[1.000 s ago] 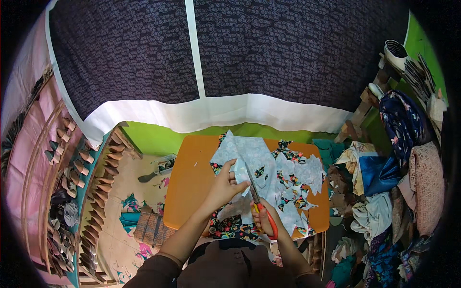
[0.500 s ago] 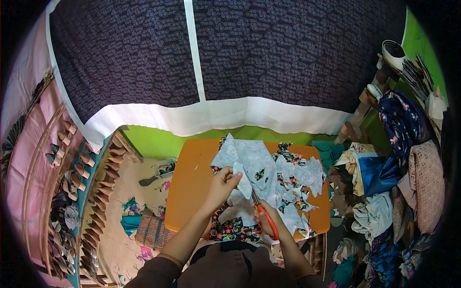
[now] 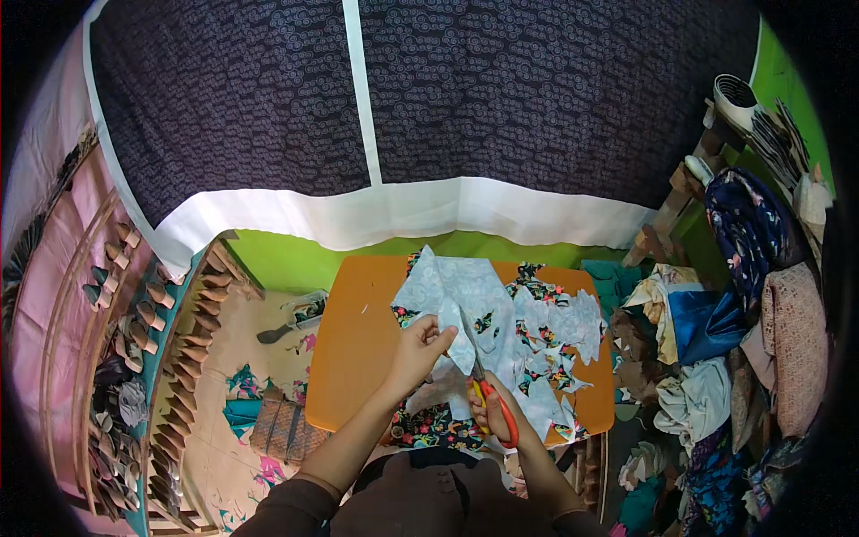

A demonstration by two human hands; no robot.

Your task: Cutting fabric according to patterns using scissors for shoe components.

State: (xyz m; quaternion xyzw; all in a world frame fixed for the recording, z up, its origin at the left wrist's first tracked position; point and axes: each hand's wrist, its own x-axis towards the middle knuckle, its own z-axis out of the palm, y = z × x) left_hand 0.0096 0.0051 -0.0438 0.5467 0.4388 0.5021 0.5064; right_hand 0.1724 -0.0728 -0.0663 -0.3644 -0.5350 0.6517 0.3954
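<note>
My left hand (image 3: 424, 351) pinches a narrow, pale-backed strip of fabric (image 3: 462, 351) between thumb and fingers. Close by on the right, my right hand (image 3: 494, 407) grips scissors (image 3: 509, 426) with red-orange and yellow handles. Their blades point up and away along the strip's right edge, partly hidden by the cloth. Beneath both hands lies a larger pale-backed fabric piece (image 3: 488, 282). Dark floral fabric (image 3: 438, 428) shows its printed side at the table's near edge. Irregular cut scraps (image 3: 582, 322) cover the right part of the orange table (image 3: 344, 331).
Wooden shoe forms (image 3: 183, 376) line racks on the left. Folded and crumpled fabrics (image 3: 707, 322) are heaped on the right. A dark patterned curtain (image 3: 537, 107) hangs beyond the table. A brown woven bundle (image 3: 284, 430) and coloured scraps lie on the floor at left.
My left hand has shifted slightly right and down with the strip. The scissors have turned a little in my right hand, and more of the yellow handle part shows.
</note>
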